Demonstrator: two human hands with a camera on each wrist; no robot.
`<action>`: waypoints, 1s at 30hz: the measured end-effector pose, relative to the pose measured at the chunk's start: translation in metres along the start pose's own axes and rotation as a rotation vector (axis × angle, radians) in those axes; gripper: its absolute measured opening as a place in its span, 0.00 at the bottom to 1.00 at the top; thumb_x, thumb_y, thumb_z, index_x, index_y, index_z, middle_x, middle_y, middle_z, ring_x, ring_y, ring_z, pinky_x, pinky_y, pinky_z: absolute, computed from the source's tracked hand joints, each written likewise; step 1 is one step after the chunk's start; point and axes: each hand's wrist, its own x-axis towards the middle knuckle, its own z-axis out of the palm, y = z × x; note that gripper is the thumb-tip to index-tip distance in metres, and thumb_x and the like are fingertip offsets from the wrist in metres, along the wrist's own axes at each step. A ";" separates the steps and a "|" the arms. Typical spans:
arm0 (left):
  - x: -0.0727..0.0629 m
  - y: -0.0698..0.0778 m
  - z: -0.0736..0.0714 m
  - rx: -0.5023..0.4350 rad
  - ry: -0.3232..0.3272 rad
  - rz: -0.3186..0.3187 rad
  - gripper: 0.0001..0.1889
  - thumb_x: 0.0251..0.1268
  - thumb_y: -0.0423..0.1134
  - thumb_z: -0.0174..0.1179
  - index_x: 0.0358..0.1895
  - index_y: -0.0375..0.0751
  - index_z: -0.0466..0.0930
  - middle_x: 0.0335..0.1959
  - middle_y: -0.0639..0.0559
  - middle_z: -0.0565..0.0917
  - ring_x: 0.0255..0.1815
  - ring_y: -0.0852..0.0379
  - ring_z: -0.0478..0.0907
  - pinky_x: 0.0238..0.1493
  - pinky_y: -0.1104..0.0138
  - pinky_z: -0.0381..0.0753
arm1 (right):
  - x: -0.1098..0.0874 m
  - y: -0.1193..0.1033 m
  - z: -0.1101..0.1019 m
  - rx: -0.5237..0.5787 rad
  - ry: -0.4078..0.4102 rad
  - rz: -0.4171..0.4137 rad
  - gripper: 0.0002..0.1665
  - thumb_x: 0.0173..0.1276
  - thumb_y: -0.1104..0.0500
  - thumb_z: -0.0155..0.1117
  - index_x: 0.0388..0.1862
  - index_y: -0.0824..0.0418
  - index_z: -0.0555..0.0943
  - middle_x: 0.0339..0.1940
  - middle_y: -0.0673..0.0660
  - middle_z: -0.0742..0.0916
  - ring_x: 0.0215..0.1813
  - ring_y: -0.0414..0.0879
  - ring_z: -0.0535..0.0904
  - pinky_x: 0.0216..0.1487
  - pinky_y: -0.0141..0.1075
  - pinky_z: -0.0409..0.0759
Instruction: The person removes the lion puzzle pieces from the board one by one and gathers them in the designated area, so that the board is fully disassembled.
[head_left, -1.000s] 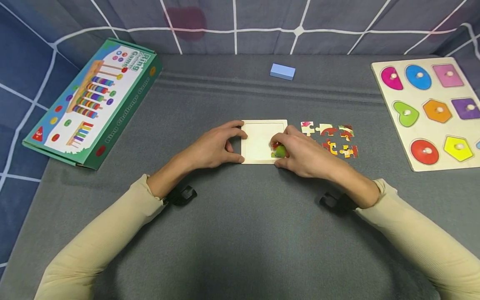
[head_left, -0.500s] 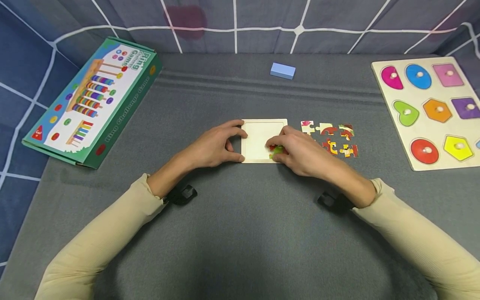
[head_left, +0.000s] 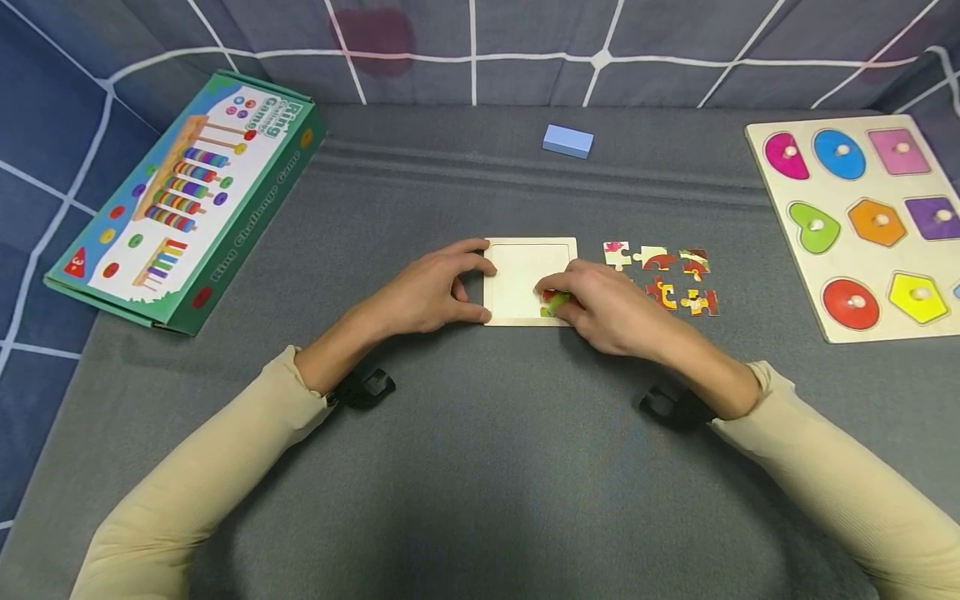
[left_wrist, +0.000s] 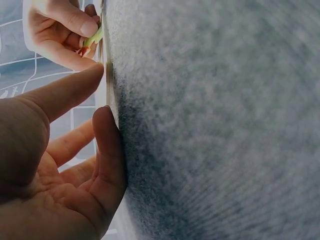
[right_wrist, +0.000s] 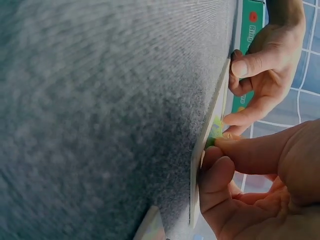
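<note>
A small square wooden puzzle tray (head_left: 517, 279) lies flat with a low raised rim. My left hand (head_left: 433, 287) holds it at the left edge, thumb near the front corner and fingertips farther back. My right hand (head_left: 611, 307) pinches a green and red jigsaw piece (head_left: 554, 302) over the tray's front right corner. Its fingers partly hide the piece. In the right wrist view the piece (right_wrist: 216, 127) is at the tray surface, thumb and finger on it. Whether it lies fully flat, I cannot tell. Several loose jigsaw pieces (head_left: 660, 293) lie in two rows right of the tray.
A green game box (head_left: 187, 200) stands at the far left. At the back lies a blue block (head_left: 567, 142). A shape board (head_left: 832, 275) with knobbed pieces is at the far right. Grey cloth (head_left: 450, 467) covers the table, and a blue gridded curtain (head_left: 525, 33) hangs behind.
My right hand has shifted slightly left and inward with the jigsaw piece, then stayed nearly still. The piece looks flatter against the tray. My left hand has kept its place.
</note>
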 end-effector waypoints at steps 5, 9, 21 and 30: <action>0.000 0.000 0.000 -0.001 -0.003 0.000 0.27 0.59 0.39 0.72 0.61 0.37 0.77 0.75 0.43 0.60 0.34 0.60 0.81 0.49 0.58 0.74 | -0.001 0.002 -0.002 0.055 0.004 -0.028 0.17 0.69 0.71 0.60 0.55 0.62 0.84 0.38 0.56 0.83 0.38 0.49 0.75 0.42 0.45 0.70; -0.001 0.001 -0.001 -0.008 -0.007 -0.007 0.27 0.59 0.40 0.72 0.61 0.38 0.77 0.76 0.44 0.60 0.34 0.60 0.81 0.49 0.58 0.75 | -0.002 0.005 -0.004 0.167 0.009 -0.041 0.22 0.68 0.77 0.52 0.55 0.64 0.83 0.36 0.57 0.82 0.34 0.47 0.77 0.40 0.42 0.73; 0.001 0.001 -0.001 -0.004 -0.003 -0.014 0.26 0.60 0.41 0.71 0.61 0.39 0.78 0.75 0.45 0.60 0.34 0.61 0.81 0.47 0.58 0.75 | -0.005 0.009 -0.010 0.344 -0.041 0.069 0.19 0.71 0.76 0.45 0.52 0.66 0.80 0.38 0.60 0.79 0.29 0.47 0.77 0.32 0.37 0.75; 0.001 0.002 0.000 -0.002 0.002 -0.024 0.26 0.59 0.41 0.72 0.61 0.39 0.78 0.75 0.46 0.61 0.34 0.61 0.81 0.47 0.59 0.75 | -0.001 0.012 -0.011 0.322 -0.043 0.094 0.14 0.60 0.70 0.71 0.41 0.63 0.77 0.37 0.57 0.78 0.28 0.48 0.74 0.34 0.40 0.71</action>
